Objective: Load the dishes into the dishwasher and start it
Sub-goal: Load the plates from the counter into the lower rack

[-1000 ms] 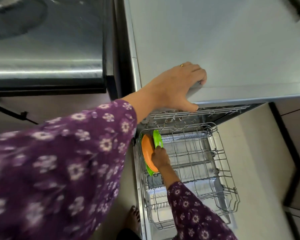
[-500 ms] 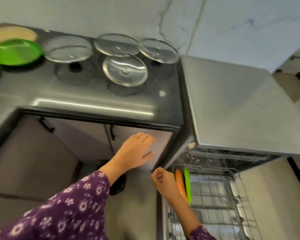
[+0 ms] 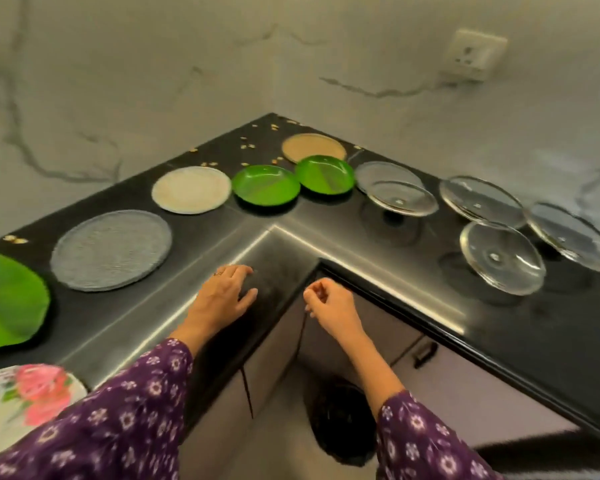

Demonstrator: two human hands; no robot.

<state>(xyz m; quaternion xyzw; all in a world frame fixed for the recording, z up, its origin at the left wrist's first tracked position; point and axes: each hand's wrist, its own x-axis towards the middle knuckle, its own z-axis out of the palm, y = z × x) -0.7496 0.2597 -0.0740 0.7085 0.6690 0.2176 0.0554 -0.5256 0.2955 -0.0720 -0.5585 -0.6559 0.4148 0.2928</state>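
Dishes lie spread along the black L-shaped counter [image 3: 378, 233]. Two round green plates [image 3: 265, 184] [image 3: 325, 174] sit near the inner corner, with a tan plate [image 3: 313, 147] behind them and a white plate [image 3: 191, 189] to their left. A large grey textured plate [image 3: 111, 249] and a leaf-shaped green plate [image 3: 9, 301] lie further left. Several clear glass dishes [image 3: 503, 262] stand on the right stretch. My left hand [image 3: 222, 299] rests flat on the counter's front edge. My right hand [image 3: 329, 303] hovers loosely curled and holds nothing. The dishwasher is out of view.
A floral plate [image 3: 25, 396] sits at the lower left edge. Crumbs dot the counter's back corner. A wall socket [image 3: 471, 54] is mounted at the upper right. Cabinet doors with a dark handle [image 3: 423, 353] and a dark round object [image 3: 340, 420] on the floor lie below.
My view has swung left from the dishwasher to the counter corner. My right hand left the plates in the rack and is empty now. My left hand moved onto the counter edge.
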